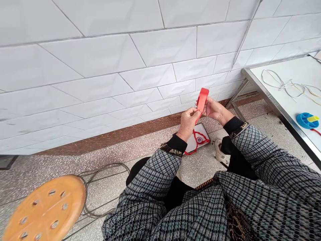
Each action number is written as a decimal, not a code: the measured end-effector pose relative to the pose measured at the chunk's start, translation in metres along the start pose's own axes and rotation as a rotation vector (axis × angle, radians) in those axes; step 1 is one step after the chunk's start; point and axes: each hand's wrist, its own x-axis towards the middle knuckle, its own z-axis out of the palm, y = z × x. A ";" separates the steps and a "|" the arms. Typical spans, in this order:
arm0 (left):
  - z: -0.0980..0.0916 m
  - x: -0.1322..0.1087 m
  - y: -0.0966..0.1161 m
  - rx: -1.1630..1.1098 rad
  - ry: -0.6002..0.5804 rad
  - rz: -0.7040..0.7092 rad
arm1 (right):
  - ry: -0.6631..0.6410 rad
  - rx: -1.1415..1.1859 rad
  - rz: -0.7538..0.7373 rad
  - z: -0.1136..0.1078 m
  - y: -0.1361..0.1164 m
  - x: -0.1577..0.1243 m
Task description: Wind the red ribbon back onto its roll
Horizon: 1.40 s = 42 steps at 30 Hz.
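A roll of flat red ribbon (203, 95) is held up between my hands, in front of the tiled wall. My right hand (213, 108) holds the roll from the right, its fingers partly hidden behind it. My left hand (188, 121) pinches the flat strip just below the roll. Under my hands, a narrow red strip (193, 134) hangs down to a shallow white box (191, 144) on the floor. Red loops lie across the box, around a small round piece (199, 140) with a dark centre.
An orange stool seat (47, 207) with holes is at the lower left, beside a wire frame (100, 194). On the right, a metal-edged table (281, 107) carries loose pale cords (288, 83) and a blue spool (307, 121) with a yellow peg. My shoe (220, 152) stands near the box.
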 end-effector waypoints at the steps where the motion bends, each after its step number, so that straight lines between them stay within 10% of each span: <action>1: -0.001 0.001 -0.002 0.023 -0.003 0.018 | -0.015 0.007 0.009 -0.001 0.000 0.001; 29: -0.009 0.012 0.013 0.082 0.019 0.043 | -0.178 -0.055 0.177 0.001 0.011 -0.014; 42: -0.027 0.003 0.023 -0.094 -0.227 -0.242 | -0.243 -0.830 -0.697 -0.017 -0.016 -0.020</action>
